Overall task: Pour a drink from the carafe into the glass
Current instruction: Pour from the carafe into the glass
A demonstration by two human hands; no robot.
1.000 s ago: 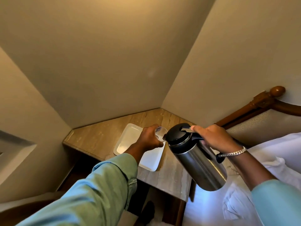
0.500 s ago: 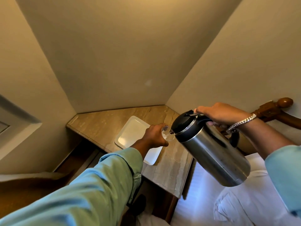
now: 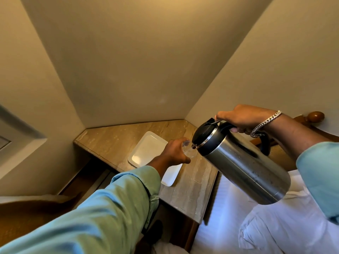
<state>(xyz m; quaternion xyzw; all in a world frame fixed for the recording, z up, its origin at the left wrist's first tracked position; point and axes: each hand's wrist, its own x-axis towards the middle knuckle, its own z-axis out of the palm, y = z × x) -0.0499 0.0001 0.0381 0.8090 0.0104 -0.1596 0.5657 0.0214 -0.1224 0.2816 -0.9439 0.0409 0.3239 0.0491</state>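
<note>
Against the two plain walls that meet in a corner sits a wedge-shaped stone counter, its pale veined top running toward the viewer along the edge of a bed with white linen. A wooden bedpost knob shows at far right against the wall. On the counter lies a white rectangular tray, shallow and rimmed, partly hidden by the left forearm in a light green sleeve.

Over the bed's edge and the counter's near side the carafe is held in the air, a brushed steel cylinder with a black lid and black handle. It is tipped steeply, base up and to the right, spout down and to the left. The right hand has its fingers wrapped tight round the handle, thumb lying on the lid's lever; a silver chain bracelet circles that wrist.

The left hand holds the glass above the counter, just past the tray's right edge, fingers closed round its side. The glass is small and clear, tilted with its mouth toward the carafe. The spout meets or nearly meets the rim of the glass; whether they touch cannot be told. Clear liquid seems to lie in the glass, though a stream cannot be made out.
</note>
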